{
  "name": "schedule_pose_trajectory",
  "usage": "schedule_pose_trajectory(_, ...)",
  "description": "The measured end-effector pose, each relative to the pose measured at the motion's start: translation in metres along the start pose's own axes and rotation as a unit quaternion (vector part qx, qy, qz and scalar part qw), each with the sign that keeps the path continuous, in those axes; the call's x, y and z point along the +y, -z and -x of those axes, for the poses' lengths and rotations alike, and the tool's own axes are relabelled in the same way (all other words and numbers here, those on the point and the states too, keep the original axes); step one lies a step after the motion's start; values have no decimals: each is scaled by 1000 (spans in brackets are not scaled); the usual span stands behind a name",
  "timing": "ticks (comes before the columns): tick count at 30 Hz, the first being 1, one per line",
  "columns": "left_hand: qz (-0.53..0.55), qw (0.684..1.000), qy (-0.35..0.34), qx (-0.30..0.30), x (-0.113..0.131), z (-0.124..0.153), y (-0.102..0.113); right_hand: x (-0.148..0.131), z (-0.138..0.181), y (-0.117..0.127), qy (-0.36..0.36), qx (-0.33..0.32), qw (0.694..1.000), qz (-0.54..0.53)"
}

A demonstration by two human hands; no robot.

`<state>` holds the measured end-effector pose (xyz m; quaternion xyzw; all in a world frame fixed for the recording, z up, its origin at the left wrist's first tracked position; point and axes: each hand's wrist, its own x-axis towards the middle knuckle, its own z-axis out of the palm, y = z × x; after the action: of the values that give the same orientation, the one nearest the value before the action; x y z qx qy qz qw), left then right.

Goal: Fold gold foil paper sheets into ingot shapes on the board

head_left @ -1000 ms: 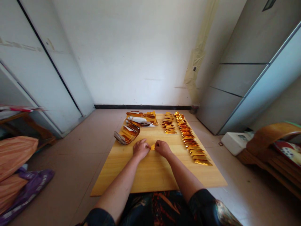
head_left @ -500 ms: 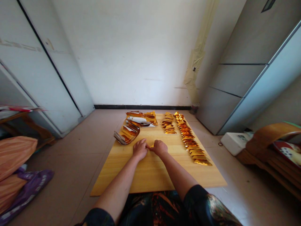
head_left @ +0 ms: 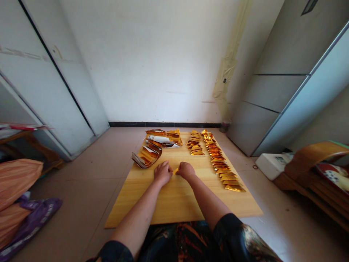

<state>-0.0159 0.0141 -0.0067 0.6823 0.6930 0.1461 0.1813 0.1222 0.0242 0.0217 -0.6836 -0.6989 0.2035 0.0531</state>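
Note:
Between my two hands, low over the wooden board, is a small piece of gold foil paper, mostly covered by fingers. My left hand rests on the board with its fingers bent and closed at the foil's left end. My right hand pinches the foil's right end. Beyond my left hand lie loose gold foil sheets, curled and showing white backs. To the right, folded gold foil pieces overlap in a long row, and a shorter row of folded pieces lies beside it.
The wooden board reaches toward my lap. A white wall stands behind it, a grey refrigerator at the right. Near the right edge are a white box and a wooden seat. Orange and purple bags lie left.
My right hand has shifted very slightly right, opening a little more space between the hands, so more of the foil shows. The foil rows have stayed in place.

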Motion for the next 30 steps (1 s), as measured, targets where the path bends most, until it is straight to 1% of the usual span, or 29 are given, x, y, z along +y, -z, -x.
schedule_pose_trajectory(3, 5, 1000, 3, 0, -1, -2, -2, 8, -7, 0, 6, 5, 1000, -24)
schedule_pose_trajectory(6, 7, 1000, 6, 6, -2, -2, -3, 8, -13, 0, -2, -14, 999, -31)
schedule_pose_trajectory(11, 11, 1000, 13, 19, -3, -3, -5, -3, -15, 2, -13, -18, 1000, 22)
schedule_pose_trajectory(14, 15, 1000, 23, 15, -3, -4, -5, -6, -15, 3, -23, -21, 999, 35)
schedule_pose_trajectory(23, 14, 1000, 27, 7, -2, -5, -2, 0, -18, 6, -44, -22, 999, -8)
schedule_pose_trajectory(28, 14, 1000, 19, 17, -2, -5, -3, 3, -17, 5, -54, -4, 998, -13)
schedule_pose_trajectory(30, 12, 1000, 19, 21, -2, -5, -4, 4, -16, 5, -48, -8, 999, -14)
